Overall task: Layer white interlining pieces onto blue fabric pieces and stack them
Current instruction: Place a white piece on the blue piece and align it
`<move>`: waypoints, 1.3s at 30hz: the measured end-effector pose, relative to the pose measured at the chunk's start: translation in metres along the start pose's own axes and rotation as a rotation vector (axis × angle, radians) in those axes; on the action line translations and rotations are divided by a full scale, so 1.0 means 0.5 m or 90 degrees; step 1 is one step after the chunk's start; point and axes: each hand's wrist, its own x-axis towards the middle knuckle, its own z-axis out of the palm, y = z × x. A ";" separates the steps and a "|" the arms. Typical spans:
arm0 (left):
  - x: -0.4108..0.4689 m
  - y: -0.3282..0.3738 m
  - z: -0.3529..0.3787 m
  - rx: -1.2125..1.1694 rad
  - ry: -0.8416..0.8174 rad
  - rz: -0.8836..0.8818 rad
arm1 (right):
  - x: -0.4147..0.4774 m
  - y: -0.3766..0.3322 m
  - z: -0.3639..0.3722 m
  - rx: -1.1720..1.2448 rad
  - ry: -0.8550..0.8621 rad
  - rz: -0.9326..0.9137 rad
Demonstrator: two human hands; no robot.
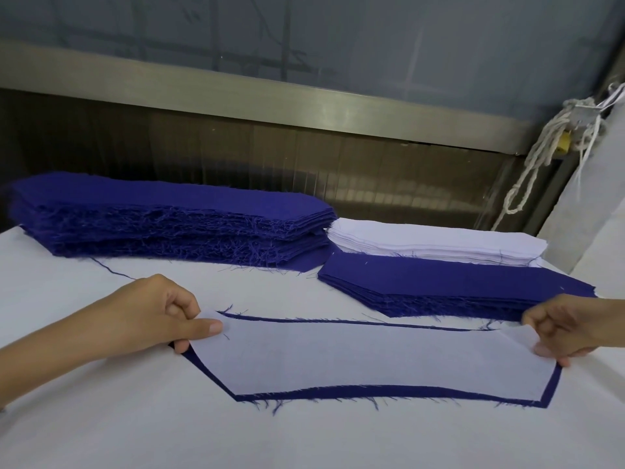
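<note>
1. The white interlining piece (pixel 372 357) lies flat on one blue fabric piece (pixel 372 390) near the table's front edge, about midway along it. Blue shows as a thin border at the far side and a wider one at the near side and right end, so the white is the smaller cut and looks roughly centred.
2. The left hand (pixel 162 316) pinches the interlining's left tip, thumb on top and fingers curled under. The right hand (pixel 568 330) pinches the right end the same way. Holding both ends probably keeps the limp sheet taut for squaring up. I cannot tell whether either pinch also takes in the blue beneath.
3. The low blue stack (pixel 456 286) sits just behind the pair toward the table's right edge, within easy reach, likely as supply or as the stacking spot; which one is unclear.
4. The white stack (pixel 436 245) lies right behind it, touching or overlapping its far side.
5. The tall blue stack (pixel 169 225) fills the far left of the table (pixel 304 434).
6. Count: two hands, one white piece being laid, one blue piece under it, two blue stacks, one white stack. The layers within the stacks are too many to count.
</note>
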 end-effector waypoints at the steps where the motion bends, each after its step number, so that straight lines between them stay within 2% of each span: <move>1: -0.001 0.001 0.001 -0.002 0.000 0.002 | -0.003 0.004 -0.003 0.000 0.004 0.002; 16: -0.002 0.002 0.005 0.012 0.016 0.004 | -0.089 -0.111 0.003 0.051 -0.054 -0.040; 31: 0.011 -0.022 0.002 0.061 0.048 0.006 | -0.062 -0.090 0.005 0.010 -0.026 -0.037; 39: 0.019 -0.049 -0.032 0.078 0.028 -0.030 | -0.069 -0.067 -0.005 -0.002 0.060 -0.007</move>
